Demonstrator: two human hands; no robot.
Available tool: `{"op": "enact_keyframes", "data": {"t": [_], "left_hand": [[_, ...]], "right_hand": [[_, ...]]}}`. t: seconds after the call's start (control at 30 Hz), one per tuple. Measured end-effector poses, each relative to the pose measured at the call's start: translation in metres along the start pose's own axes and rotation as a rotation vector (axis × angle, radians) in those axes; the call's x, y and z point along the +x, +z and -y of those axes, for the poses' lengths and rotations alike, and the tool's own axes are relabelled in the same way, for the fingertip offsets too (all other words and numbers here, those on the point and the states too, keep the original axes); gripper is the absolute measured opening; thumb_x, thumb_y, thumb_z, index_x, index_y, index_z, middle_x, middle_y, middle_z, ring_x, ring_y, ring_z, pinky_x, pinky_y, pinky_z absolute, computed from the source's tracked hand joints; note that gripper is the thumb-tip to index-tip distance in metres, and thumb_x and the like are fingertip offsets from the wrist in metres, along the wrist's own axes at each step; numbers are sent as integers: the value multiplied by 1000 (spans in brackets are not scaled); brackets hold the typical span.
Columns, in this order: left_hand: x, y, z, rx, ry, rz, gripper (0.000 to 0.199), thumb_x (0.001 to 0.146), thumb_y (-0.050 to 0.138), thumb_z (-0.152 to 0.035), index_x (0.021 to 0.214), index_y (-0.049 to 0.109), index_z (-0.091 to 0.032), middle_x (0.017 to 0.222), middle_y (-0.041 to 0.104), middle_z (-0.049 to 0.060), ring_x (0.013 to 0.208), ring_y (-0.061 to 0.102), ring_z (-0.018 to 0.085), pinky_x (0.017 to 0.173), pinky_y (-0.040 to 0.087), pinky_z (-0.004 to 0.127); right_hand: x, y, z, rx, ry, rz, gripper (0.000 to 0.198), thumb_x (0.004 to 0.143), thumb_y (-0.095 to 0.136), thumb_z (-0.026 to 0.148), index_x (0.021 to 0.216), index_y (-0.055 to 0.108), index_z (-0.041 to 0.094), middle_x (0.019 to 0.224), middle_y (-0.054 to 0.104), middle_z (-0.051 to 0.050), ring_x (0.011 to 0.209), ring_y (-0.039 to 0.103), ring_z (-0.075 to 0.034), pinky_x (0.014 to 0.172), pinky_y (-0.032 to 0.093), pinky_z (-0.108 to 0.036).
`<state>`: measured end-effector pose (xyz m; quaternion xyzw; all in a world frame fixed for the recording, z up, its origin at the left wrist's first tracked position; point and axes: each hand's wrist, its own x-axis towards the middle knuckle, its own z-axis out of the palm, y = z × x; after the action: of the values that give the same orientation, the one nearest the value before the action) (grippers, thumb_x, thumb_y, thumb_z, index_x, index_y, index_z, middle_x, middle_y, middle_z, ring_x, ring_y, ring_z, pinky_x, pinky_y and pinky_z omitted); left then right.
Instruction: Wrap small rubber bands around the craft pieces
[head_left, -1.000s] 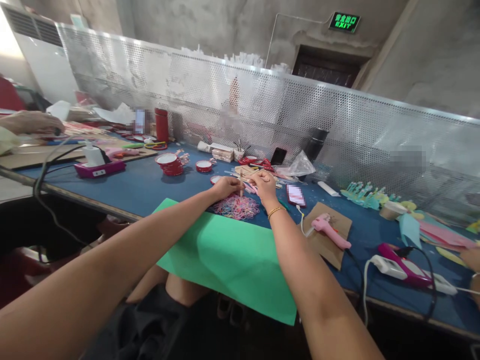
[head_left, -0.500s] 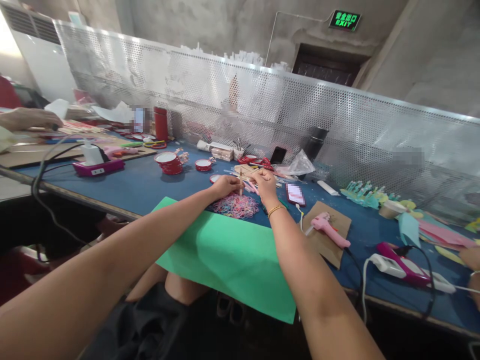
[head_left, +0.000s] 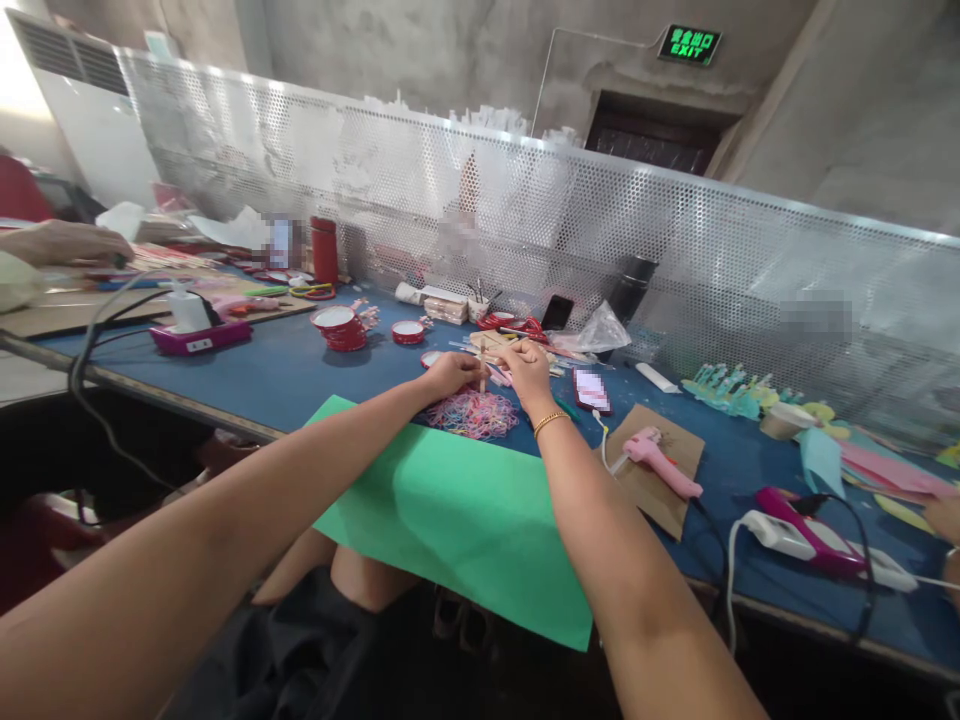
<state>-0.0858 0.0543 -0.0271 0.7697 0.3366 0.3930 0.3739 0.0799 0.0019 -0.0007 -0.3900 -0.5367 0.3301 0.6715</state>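
Note:
My left hand [head_left: 456, 374] is closed in a pinch on a flat wooden craft stick [head_left: 483, 362], which stands nearly upright. Just to its right, my right hand [head_left: 528, 368] has its fingers pinched together near the top of the stick; whatever lies between them is too small to make out. Below both hands is a tangled heap of multicoloured thin strands [head_left: 476, 414]. A green sheet [head_left: 457, 520] spreads from the table edge over my lap, under my forearms.
A pink glue gun [head_left: 660, 462] rests on brown cardboard [head_left: 651, 505] at right, beside a phone [head_left: 592, 389] and a purple power strip [head_left: 810, 535]. Red-rimmed round pieces [head_left: 339, 328] are stacked at left. A perforated metal partition [head_left: 390, 190] runs behind. Another person's hand [head_left: 67, 243] works at far left.
My right hand's fingers have shifted slightly toward the wooden stick. The left hand keeps its hold on the stick; the view has moved only a little.

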Motion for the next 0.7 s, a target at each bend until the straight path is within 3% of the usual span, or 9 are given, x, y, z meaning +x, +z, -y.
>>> {"op": "enact_keyframes", "data": {"t": [0.37, 0.7], "left_hand": [[-2, 1, -6, 5, -29, 0, 34, 70, 74, -49, 73, 70, -15, 66, 71, 1, 61, 63, 14, 63, 51, 25], [2, -2, 8, 28, -14, -10, 36, 70, 72, -51, 75, 73, -15, 70, 73, 2, 64, 64, 16, 64, 51, 26]], "right_hand": [[3, -1, -5, -17, -8, -14, 17, 68, 67, 33, 60, 58, 21, 60, 65, 3, 59, 60, -13, 58, 49, -24], [0, 2, -1, 39, 29, 12, 17, 67, 67, 33, 61, 57, 21, 60, 66, 2, 60, 62, -14, 55, 47, -24]]}}
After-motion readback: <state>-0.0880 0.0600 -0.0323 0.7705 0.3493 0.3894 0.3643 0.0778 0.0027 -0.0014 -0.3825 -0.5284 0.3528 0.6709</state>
